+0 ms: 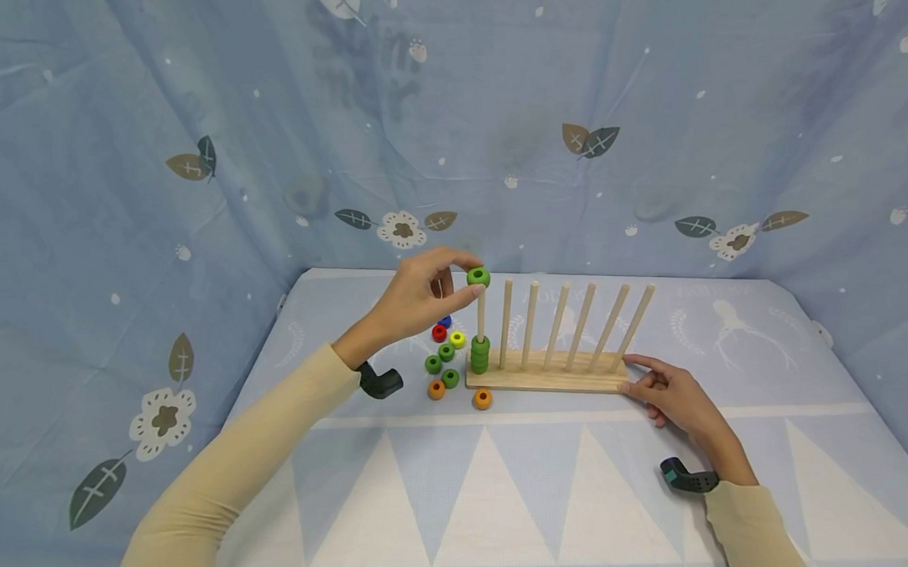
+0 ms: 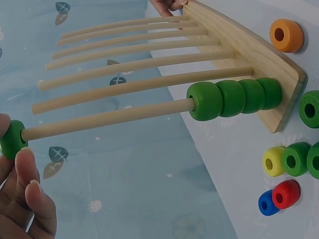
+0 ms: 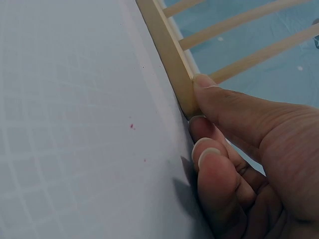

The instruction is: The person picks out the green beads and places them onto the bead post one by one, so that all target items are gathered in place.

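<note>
My left hand (image 1: 418, 291) pinches a green bead (image 1: 479, 277) between thumb and fingers at the top of the leftmost peg. In the left wrist view the peg's tip meets the hole of that bead. Several green beads (image 2: 232, 98) are stacked at the foot of the same peg. The wooden peg stand (image 1: 547, 380) has a flat base with a row of upright pegs, the others bare. At the base's right end my right hand (image 1: 676, 397) grips the corner, thumb at the front and index finger behind; its other fingers are curled beneath, as the right wrist view shows.
Left of the stand lie loose beads: several green ones (image 1: 451, 378), a yellow bead (image 1: 458, 340), a red bead (image 1: 439, 333), a blue bead (image 1: 445, 321) and an orange bead (image 1: 436, 390). Another orange bead (image 1: 483, 398) lies before the base. A patterned curtain (image 1: 494, 149) hangs behind the table.
</note>
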Available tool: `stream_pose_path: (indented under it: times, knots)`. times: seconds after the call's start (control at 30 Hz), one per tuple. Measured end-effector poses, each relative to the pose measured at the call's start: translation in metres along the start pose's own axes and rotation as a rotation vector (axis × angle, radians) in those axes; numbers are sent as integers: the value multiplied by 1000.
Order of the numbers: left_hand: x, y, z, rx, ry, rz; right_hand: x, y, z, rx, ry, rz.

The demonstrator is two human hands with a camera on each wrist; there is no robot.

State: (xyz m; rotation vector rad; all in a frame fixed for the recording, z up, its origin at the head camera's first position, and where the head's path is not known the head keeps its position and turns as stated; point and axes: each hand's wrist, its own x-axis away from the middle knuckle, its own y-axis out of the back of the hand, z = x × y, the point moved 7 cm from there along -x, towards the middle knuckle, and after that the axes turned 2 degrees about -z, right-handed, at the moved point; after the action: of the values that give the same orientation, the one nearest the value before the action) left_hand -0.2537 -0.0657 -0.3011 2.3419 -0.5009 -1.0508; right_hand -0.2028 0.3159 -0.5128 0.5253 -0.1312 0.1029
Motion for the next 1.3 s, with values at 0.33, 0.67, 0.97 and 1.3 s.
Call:
stream_pose_path:
  times: [0.33, 0.67, 0.97, 1.3]
  knots:
    - [-1, -4, 5, -4, 2, 24, -2, 0, -4, 19, -10, -5]
    - [2, -7, 7, -4, 16, 41, 0, 0, 0, 5, 4, 4]
    - [4, -6, 8, 5, 16, 32, -1, 0, -2, -1, -10, -1]
    - [11, -5, 13, 0, 22, 35, 0, 0, -1, -6, -7, 1]
